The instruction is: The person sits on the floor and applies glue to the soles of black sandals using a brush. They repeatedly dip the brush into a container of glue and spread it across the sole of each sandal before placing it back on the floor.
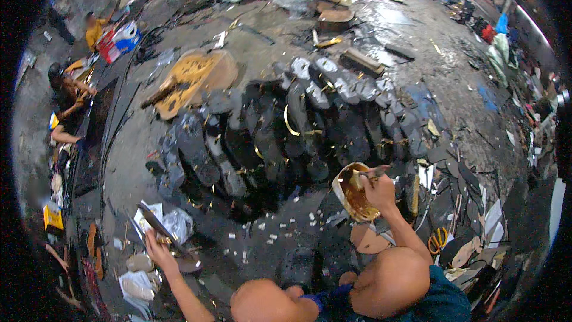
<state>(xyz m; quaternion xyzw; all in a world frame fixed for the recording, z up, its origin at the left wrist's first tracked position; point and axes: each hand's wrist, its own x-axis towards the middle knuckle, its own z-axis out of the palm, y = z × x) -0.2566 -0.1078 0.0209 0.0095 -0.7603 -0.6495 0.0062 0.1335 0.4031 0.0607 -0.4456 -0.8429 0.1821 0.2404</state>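
At the lower left, my left hand (158, 250) is closed on a dark, flat, sole-shaped piece (157, 224), tilted up on edge. White sheets and a clear plastic bag (177, 224) lie just behind it. My right hand (380, 191) grips a brush (375, 172) over a shallow pale container (341, 194) coated inside with amber, glue-like stuff. The brush's light end dips inside the container. Beyond both hands, several dark soles (262, 134) stand and lean in crowded rows on the ground, some with shiny or yellowish edges.
Yellow-handled scissors (438, 240) lie right of my knee among dark offcuts. A stained tan board (193, 80) sits past the soles at left, and a wooden block (363, 61) at far right. Another person (71, 98) sits at the left. White scraps (271, 237) dot the ground before me.
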